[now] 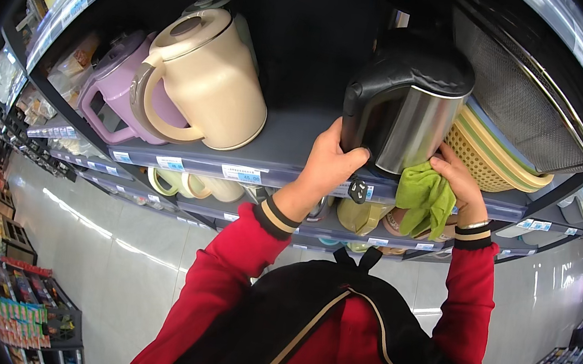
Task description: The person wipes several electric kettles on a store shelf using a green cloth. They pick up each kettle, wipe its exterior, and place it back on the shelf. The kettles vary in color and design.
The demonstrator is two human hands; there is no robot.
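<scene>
A black and stainless-steel electric kettle [422, 127] is between my hands at the shelf's front edge. My left hand [333, 157] grips the lower part of its black handle side, thumb in front. My right hand [458, 182] holds a green cloth [424, 200] against the kettle's lower right side; its fingers are partly hidden behind the kettle. A black plug [358, 189] dangles below my left hand, over the shelf's label strip. Whether the kettle's base touches the shelf I cannot tell.
Left on the shelf [297, 134] stand a cream kettle [222, 82] and a purple kettle [119, 81]. Close on the right are stacked plastic baskets [488, 156] and mesh strainers [518, 89]. Lower shelves hold more jugs [358, 215]. Tiled floor [151, 231] lies below.
</scene>
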